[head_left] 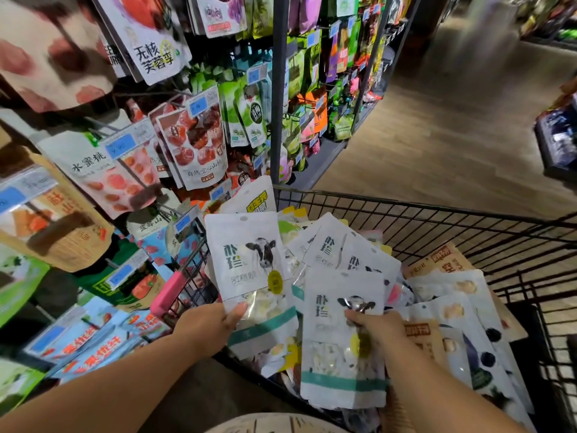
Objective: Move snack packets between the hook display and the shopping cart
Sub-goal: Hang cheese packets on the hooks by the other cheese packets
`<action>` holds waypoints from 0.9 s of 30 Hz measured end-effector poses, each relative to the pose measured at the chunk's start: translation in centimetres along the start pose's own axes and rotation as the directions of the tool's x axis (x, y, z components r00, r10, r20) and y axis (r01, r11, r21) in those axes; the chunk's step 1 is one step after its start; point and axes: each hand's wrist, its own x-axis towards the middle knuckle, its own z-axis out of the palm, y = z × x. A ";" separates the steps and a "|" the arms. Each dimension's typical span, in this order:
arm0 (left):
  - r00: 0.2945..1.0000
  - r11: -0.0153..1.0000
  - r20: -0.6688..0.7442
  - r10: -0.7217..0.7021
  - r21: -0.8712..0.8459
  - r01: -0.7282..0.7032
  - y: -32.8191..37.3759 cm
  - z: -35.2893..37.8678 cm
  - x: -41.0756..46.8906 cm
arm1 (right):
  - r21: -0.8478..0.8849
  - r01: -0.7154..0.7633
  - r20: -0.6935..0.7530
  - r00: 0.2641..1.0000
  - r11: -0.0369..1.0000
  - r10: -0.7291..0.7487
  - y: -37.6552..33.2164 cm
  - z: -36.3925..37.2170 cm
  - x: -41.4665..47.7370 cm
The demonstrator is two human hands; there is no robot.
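My left hand grips a white snack packet with a cow picture by its lower left edge, holding it upright over the left side of the shopping cart. My right hand grips a second white cow packet at its middle, thumb on the front, above the pile in the cart. The cart holds several more white, tan and blueberry-print packets. The hook display with hanging snack bags fills the left side.
A pink cart handle piece sits by the display's lower hooks. Blue price tags hang at the hook ends. A dark shelf upright splits the display. Wooden aisle floor runs to the right, with another rack at the far right.
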 end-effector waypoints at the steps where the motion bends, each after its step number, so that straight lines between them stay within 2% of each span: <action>1: 1.000 1.000 -0.007 0.016 0.015 -0.016 0.0 0.0 -0.1 | -0.013 0.010 0.027 1.000 1.000 -0.010 -0.5 0.3 -1.6; 3: 0.998 0.996 -0.040 0.050 0.078 -0.047 -0.2 0.2 -0.1 | 0.016 0.016 0.132 0.991 1.000 -0.018 -0.6 0.9 -3.1; 5: 0.996 0.996 -0.057 0.068 0.058 -0.064 0.0 0.1 -0.2 | 0.060 0.013 0.205 0.978 0.998 -0.025 -0.6 1.2 -3.9; 8: 0.996 0.999 -0.072 0.047 -0.009 -0.048 0.2 0.2 -0.2 | 0.064 0.093 0.234 0.966 0.994 -0.106 -0.5 1.2 -3.4; 12: 0.994 0.981 -0.012 -0.107 -0.162 0.103 -0.3 0.5 0.4 | 0.165 0.208 0.166 0.958 0.964 -0.235 -2.6 0.0 -4.6; 14: 0.993 0.978 -0.032 -0.113 -0.181 0.105 -0.2 0.4 0.2 | 0.199 0.319 0.077 0.937 0.927 -0.340 -4.6 -0.7 -5.5; 16: 0.990 0.956 -0.050 -0.133 -0.271 0.115 -0.1 0.2 -0.3 | 0.235 0.359 0.016 0.928 0.903 -0.373 -6.9 -1.3 -6.1; 18: 0.984 0.895 -0.082 -0.157 -0.433 0.107 -0.1 -0.2 -1.0 | 0.269 0.380 -0.005 0.920 0.885 -0.393 -9.3 -1.6 -7.0; 21: 0.971 0.762 -0.173 -0.163 -0.648 0.012 -0.1 -1.7 -2.6 | 0.433 0.397 0.018 0.894 0.809 -0.449 -12.6 -1.5 -8.6; 23: 0.957 0.682 -0.229 -0.179 -0.730 -0.047 -0.2 -2.9 -3.6 | 0.577 0.340 0.071 0.885 0.742 -0.461 -15.1 -0.7 -11.3; 27: 0.905 0.598 -0.350 -0.243 -0.788 -0.144 -1.0 -5.9 -6.0 | 0.646 0.322 0.167 0.825 0.692 -0.539 -19.5 2.1 -16.2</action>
